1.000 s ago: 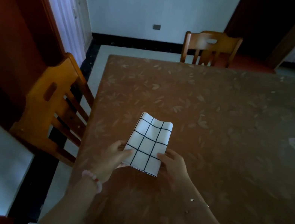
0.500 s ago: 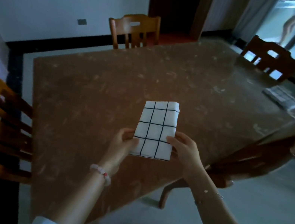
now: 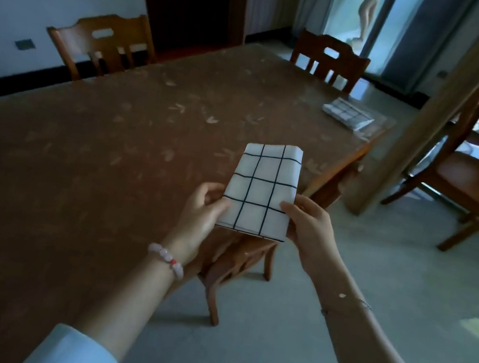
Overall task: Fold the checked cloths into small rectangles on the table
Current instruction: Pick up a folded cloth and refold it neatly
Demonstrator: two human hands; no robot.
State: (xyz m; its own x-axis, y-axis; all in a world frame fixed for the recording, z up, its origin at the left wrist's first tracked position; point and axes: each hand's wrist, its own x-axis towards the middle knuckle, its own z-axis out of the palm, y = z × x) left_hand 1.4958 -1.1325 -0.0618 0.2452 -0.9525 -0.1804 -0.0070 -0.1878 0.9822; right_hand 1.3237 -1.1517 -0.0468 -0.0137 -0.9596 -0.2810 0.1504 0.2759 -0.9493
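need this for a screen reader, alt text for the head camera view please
Two hands hold a folded checked cloth up by its near end, left hand on the left edge, right hand on the right. Beyond it stands a brown table with wooden chairs around it and a stack of folded checked cloths at its far corner.

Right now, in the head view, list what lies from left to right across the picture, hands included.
wall socket → wooden chair at the table's far side → left hand → checked cloth, pinched by both hands → right hand → wooden chair off to the right
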